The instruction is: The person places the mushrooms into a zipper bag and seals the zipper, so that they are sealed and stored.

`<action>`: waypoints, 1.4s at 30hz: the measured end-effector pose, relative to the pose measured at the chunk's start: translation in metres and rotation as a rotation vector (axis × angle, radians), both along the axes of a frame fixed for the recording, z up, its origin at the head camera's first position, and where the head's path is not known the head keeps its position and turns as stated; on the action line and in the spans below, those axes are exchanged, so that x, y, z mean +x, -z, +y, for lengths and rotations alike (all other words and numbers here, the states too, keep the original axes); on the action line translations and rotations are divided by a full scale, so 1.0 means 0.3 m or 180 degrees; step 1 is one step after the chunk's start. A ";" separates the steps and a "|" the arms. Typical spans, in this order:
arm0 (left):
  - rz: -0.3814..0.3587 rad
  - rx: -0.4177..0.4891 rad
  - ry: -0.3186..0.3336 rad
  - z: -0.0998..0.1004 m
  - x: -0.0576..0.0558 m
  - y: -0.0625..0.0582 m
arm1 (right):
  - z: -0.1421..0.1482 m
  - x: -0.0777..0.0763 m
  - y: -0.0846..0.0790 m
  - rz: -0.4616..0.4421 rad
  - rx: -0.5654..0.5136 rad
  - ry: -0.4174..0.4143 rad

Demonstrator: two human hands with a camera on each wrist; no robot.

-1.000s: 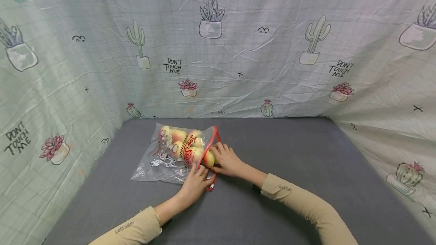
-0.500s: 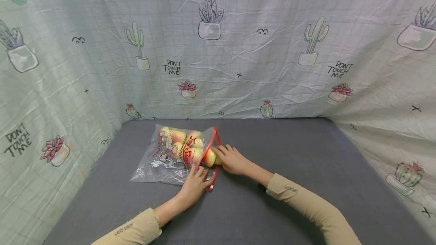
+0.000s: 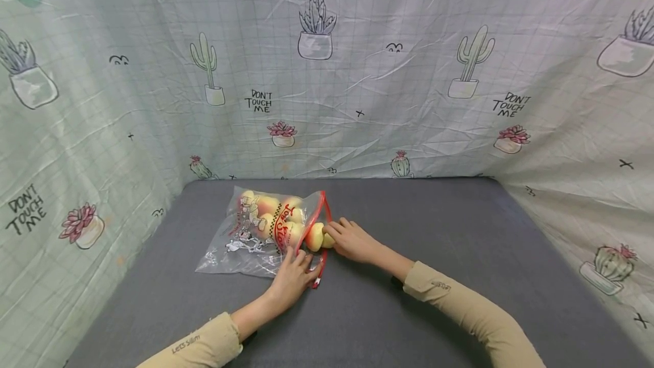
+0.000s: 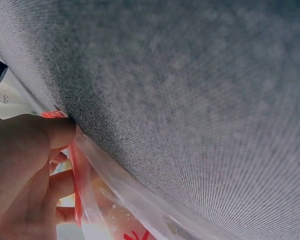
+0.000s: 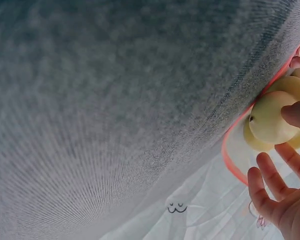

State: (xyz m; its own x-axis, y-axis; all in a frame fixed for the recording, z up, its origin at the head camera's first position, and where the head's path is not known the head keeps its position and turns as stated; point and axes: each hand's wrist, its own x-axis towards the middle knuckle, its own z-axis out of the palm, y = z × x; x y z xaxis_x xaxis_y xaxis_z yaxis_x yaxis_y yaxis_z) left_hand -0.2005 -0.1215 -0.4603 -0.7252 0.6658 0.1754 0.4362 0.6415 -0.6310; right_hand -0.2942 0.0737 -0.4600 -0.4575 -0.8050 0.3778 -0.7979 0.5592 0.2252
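A clear zip bag (image 3: 214, 254) with a red zip edge and printed cartoon figures lies on the grey surface, several yellow fruits with a red blush inside. My left hand (image 3: 291, 280) grips the near side of its mouth, thumb and fingers at the red edge, as the left wrist view also shows. At the mouth a red-blushed fruit (image 3: 314, 237) sits beside a paler yellow fruit (image 5: 272, 117) with a dark spot at its end. My right hand (image 3: 352, 241) holds that paler one between thumb and index finger; its other fingers (image 5: 270, 172) are spread below.
The grey padded table (image 3: 409, 214) runs back to a hanging cloth (image 3: 368, 84) printed with cacti, which also encloses the left and right sides. Beige sleeves (image 3: 460, 305) cover both forearms.
My right hand has shifted slightly right, away from the bag's mouth, and more of the paler fruit shows. The left hand and the bag stay almost where they were.
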 end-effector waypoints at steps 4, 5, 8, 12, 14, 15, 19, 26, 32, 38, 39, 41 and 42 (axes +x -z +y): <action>0.0012 -0.0015 -0.0014 0.000 0.000 -0.001 | 0.007 -0.002 0.005 -0.0042 0.0087 0.0009; 0.0017 -0.0014 -0.0012 0.000 0.001 -0.001 | 0.009 -0.002 0.006 -0.0041 0.0119 0.0014; 0.0039 0.0006 0.0006 -0.001 0.001 -0.002 | 0.013 -0.001 0.007 -0.0040 0.0182 0.0012; 0.0027 0.0013 0.0017 0.000 0.000 -0.003 | 0.014 0.001 0.008 -0.0100 0.0161 -0.0019; 0.0004 0.0004 0.0010 0.001 -0.001 -0.002 | 0.013 0.001 0.009 -0.0144 0.0130 -0.0031; -0.0005 0.0000 0.0005 0.001 0.000 -0.002 | 0.013 0.001 0.010 -0.0163 0.0112 -0.0035; -0.0025 -0.0011 -0.0003 0.002 0.001 -0.003 | 0.008 -0.001 0.011 -0.0148 0.0036 -0.0038; -0.0019 -0.0044 0.0005 0.002 0.000 -0.003 | -0.008 -0.008 0.014 0.0095 -0.0028 -0.0075; 0.0016 -0.0031 0.0035 0.000 -0.002 -0.001 | -0.017 -0.016 0.020 0.0103 -0.0056 -0.0108; 0.0110 0.0008 0.0111 -0.004 -0.006 0.006 | -0.019 -0.021 0.017 0.0020 -0.0120 -0.0189; 0.0117 0.0008 0.0117 -0.005 -0.006 0.006 | -0.019 -0.022 0.016 -0.0002 -0.0133 -0.0207; 0.0119 0.0008 0.0127 -0.005 -0.007 0.006 | -0.019 -0.023 0.014 -0.0051 -0.0155 -0.0237; 0.0113 0.0000 0.0127 -0.006 -0.007 0.006 | -0.019 -0.024 0.013 -0.0072 -0.0163 -0.0248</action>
State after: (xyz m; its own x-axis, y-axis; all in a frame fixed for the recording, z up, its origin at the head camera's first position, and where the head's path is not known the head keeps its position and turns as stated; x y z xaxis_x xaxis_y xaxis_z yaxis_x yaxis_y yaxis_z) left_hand -0.2025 -0.1232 -0.4620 -0.6914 0.6940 0.2006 0.4388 0.6241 -0.6465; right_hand -0.3013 0.0680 -0.4638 -0.4033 -0.8183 0.4095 -0.8439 0.5056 0.1792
